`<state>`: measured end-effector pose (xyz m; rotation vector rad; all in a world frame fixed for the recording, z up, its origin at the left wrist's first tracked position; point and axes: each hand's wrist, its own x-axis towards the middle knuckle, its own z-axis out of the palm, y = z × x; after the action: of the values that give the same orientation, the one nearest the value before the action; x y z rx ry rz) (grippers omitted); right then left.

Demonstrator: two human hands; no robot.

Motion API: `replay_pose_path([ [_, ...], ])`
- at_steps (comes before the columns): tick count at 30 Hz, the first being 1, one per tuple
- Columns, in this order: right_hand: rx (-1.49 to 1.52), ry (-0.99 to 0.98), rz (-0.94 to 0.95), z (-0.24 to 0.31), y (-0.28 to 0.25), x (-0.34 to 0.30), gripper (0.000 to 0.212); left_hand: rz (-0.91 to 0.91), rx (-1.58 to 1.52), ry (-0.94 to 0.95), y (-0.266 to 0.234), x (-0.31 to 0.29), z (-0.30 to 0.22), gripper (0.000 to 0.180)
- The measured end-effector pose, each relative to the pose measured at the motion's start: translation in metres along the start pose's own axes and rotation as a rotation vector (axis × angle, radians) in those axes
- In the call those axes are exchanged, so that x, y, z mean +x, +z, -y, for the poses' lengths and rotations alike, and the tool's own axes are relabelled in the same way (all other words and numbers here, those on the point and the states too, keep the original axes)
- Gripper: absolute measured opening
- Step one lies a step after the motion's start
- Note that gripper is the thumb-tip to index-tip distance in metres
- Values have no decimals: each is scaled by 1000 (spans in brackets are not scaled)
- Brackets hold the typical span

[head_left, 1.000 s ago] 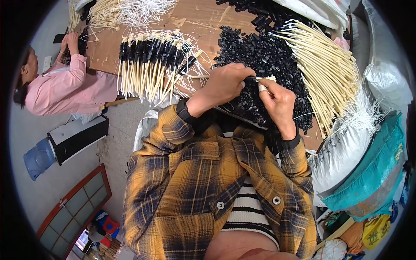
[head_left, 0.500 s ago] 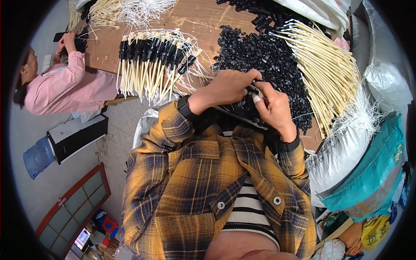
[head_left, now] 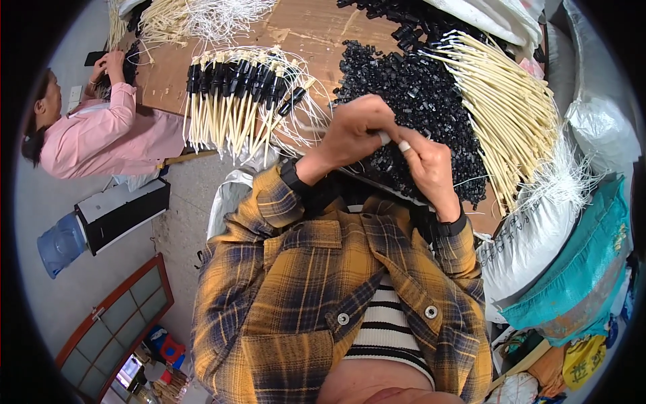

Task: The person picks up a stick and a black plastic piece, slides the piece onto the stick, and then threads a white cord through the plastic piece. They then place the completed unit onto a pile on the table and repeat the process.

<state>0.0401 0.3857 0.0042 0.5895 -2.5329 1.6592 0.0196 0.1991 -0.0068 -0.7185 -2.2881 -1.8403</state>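
Observation:
My left hand [head_left: 356, 131] and my right hand [head_left: 431, 165] meet at their fingertips over the near edge of the table. Both are closed in a pinch, with white covers on some fingers. What lies between the fingertips is hidden. A blurred pale cord [head_left: 311, 127] shows at the left hand's outer side; I cannot tell whether that hand holds it. Behind and below the hands spreads a heap of small black plastic parts [head_left: 410, 101]. Left of them lies a row of cream cords with black connectors [head_left: 232, 84], their thin white wires trailing behind.
A thick bundle of cream cords [head_left: 508, 114] lies right of the heap. White sacks [head_left: 531, 236] and a teal sack [head_left: 572, 269] crowd the right side. A person in pink [head_left: 101, 128] works at the table's left. More cords and white wires [head_left: 202, 20] lie at the back.
Both hands have shifted slightly, the left one rolling over. The black piece that showed between the fingers is now out of sight.

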Motion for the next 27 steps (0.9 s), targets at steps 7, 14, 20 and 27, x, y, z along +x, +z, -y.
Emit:
replay_pose_path([
  [7, 53, 289, 297, -4, 0, -2, 16, 71, 36, 8, -6, -5, 2, 14],
  [14, -100, 138, 285, -1, 3, 5, 16, 32, -64, -214, -8, -8, 5, 15],
  [20, -115, 130, 208, -2, 5, 4, 16, 71, 99, -11, -12, -6, 11, 15],
  [27, -10, 122, 244, -3, 7, 0, 12, 104, 152, 91, -10, -11, 4, 16],
])
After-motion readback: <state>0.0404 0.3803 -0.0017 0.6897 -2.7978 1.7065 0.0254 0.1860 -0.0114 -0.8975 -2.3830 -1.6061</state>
